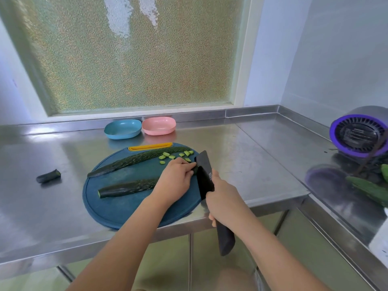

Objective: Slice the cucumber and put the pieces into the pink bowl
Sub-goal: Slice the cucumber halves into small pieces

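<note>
Head camera is looking down on a brushed stainless steel counter point(252, 154), where a round dark blue plastic cutting board point(117, 208) with a yellow slot at its far edge is lying near the front; two long dark green cucumber halves are lying on it, the far cucumber half point(136, 160) sitting untouched and the near cucumber half point(128, 188) running under the left hand point(176, 179); that hand is curling its fingers over the near half's right end and pressing it down; the right hand point(222, 198) is gripping the handle of a broad black knife point(204, 173), whose blade is standing just beside the left fingertips; small pale green cucumber pieces point(172, 157) are lying loose on the board beyond the left hand; the shallow pink plastic bowl point(159, 125) is sitting behind the board by the back wall, just beside a shallow blue plastic bowl point(122, 129) on its left; a dark cucumber end stub point(48, 176) is lying on the counter left of the board.
</note>
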`<state>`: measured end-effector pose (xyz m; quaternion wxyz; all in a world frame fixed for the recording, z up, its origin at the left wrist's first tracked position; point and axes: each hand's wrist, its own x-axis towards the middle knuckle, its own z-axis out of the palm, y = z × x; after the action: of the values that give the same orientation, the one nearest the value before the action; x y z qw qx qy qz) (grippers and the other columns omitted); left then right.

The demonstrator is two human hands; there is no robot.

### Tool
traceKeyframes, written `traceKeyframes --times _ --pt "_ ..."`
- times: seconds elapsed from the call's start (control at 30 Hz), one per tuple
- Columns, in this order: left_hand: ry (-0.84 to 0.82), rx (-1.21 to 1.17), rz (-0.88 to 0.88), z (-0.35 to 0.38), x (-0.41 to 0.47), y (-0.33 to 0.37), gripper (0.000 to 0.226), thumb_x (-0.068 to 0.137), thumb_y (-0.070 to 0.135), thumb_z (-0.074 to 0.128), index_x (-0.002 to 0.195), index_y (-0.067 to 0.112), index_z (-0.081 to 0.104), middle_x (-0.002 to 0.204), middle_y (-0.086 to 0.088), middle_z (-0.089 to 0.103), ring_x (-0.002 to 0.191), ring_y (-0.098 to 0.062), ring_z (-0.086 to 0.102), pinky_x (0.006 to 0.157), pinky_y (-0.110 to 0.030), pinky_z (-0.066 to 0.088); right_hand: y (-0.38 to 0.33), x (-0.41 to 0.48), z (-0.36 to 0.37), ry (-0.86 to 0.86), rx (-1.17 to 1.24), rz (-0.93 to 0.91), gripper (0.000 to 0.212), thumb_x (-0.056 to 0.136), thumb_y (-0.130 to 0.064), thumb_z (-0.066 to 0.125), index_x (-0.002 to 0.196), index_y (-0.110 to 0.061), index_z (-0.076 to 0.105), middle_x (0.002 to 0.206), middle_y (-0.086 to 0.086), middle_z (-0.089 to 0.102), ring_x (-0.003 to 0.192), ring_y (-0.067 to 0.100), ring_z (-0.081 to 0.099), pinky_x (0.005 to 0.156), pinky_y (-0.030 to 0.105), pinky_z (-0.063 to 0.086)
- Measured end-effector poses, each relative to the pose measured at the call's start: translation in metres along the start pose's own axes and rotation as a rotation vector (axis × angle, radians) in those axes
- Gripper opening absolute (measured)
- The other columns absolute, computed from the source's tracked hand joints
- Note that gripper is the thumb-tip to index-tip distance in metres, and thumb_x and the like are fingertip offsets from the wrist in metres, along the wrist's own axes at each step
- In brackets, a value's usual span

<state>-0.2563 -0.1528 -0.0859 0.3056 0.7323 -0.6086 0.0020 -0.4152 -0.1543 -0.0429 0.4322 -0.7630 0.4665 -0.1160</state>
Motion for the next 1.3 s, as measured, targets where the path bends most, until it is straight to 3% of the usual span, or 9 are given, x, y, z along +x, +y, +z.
traceKeyframes --times 0.07,0.17,0.27,0.33,0.6,0.87,1.03,1.2,1.3 --pt "-0.002 -0.003 -0.007 -0.001 0.0 0.001 0.036 0.096 0.015 0.047 0.131 0.014 0.054 0.118 -0.005 0.055 0.112 -0.02 0.045 0.092 -0.021 0.034 0.002 -0.001 -0.002 -0.009 0.028 0.006 0.078 0.09 -0.001 0.031 0.153 -0.033 -0.001 0.111 0.016 0.058 0.038 0.016 0.053 0.045 0.025 0.051" --pt "-0.008 0.006 0.004 -0.003 -0.001 0.002 0.036 0.096 0.016 0.047 0.132 0.015 0.054 0.117 -0.004 0.055 0.112 -0.02 0.045 0.091 -0.021 0.034 0.003 -0.002 -0.005 -0.011 0.081 -0.011 0.077 0.09 0.0 0.033 0.153 -0.033 0.002 0.086 0.011 0.058 0.034 0.012 0.05 0.04 0.02 0.044" --pt "-0.015 0.012 0.017 -0.004 -0.001 0.002 0.037 0.096 0.015 0.046 0.133 0.018 0.053 0.114 -0.003 0.056 0.108 -0.02 0.045 0.088 -0.02 0.033 0.003 -0.003 -0.008 -0.007 0.126 -0.026 0.077 0.088 0.002 0.033 0.153 -0.033 0.011 0.091 0.007 0.05 0.033 0.011 0.049 0.04 0.022 0.044" --pt "-0.019 0.024 0.023 -0.005 -0.001 0.002 0.039 0.096 0.015 0.046 0.135 0.02 0.05 0.113 -0.003 0.056 0.106 -0.021 0.045 0.088 -0.024 0.034 0.004 -0.003 -0.011 0.003 0.138 -0.031 0.076 0.088 0.002 0.033 0.152 -0.033 0.015 0.082 0.004 0.049 0.034 0.011 0.049 0.041 0.023 0.044" --pt "-0.028 0.047 0.042 -0.004 -0.001 0.001 0.04 0.096 0.015 0.046 0.135 0.022 0.05 0.116 0.0 0.056 0.103 -0.021 0.044 0.087 -0.024 0.033 0.003 -0.008 -0.015 0.0 0.151 -0.043 0.077 0.088 0.001 0.034 0.153 -0.033 0.011 0.073 0.004 0.052 0.036 0.014 0.05 0.044 0.025 0.047" --pt "-0.036 0.046 0.042 -0.005 -0.001 0.001 0.039 0.096 0.015 0.046 0.134 0.021 0.051 0.112 0.0 0.056 0.103 -0.02 0.044 0.083 -0.02 0.03 -0.003 -0.014 -0.013 -0.029 0.057 -0.034 0.078 0.089 -0.001 0.033 0.153 -0.033 0.003 0.074 0.009 0.059 0.035 0.013 0.051 0.048 0.022 0.05" --pt "-0.046 0.067 0.044 -0.004 0.0 0.001 0.038 0.097 0.016 0.046 0.134 0.021 0.051 0.105 -0.001 0.054 0.101 -0.021 0.043 0.078 -0.02 0.027 -0.01 -0.014 -0.016 -0.045 0.037 -0.025 0.074 0.087 -0.001 0.032 0.151 -0.031 0.009 0.072 0.013 0.06 0.036 0.016 0.051 0.047 0.024 0.049" --pt "-0.054 0.057 0.031 -0.004 0.0 0.001 0.038 0.096 0.016 0.046 0.134 0.018 0.052 0.101 -0.002 0.051 0.103 -0.021 0.043 0.078 -0.019 0.027 -0.012 -0.01 -0.007 -0.035 -0.01 -0.011 0.074 0.088 0.0 0.031 0.153 -0.024 0.005 0.094 0.015 0.062 0.045 0.017 0.053 0.057 0.032 0.055" --pt "-0.035 0.028 0.028 -0.005 -0.002 0.002 0.037 0.095 0.015 0.048 0.132 0.017 0.053 0.096 0.002 0.043 0.102 -0.02 0.043 0.077 -0.017 0.027 -0.009 -0.006 0.003 0.008 -0.042 -0.024 0.078 0.088 0.001 0.031 0.153 -0.026 -0.001 0.107 0.011 0.053 0.057 0.022 0.056 0.066 0.039 0.058"
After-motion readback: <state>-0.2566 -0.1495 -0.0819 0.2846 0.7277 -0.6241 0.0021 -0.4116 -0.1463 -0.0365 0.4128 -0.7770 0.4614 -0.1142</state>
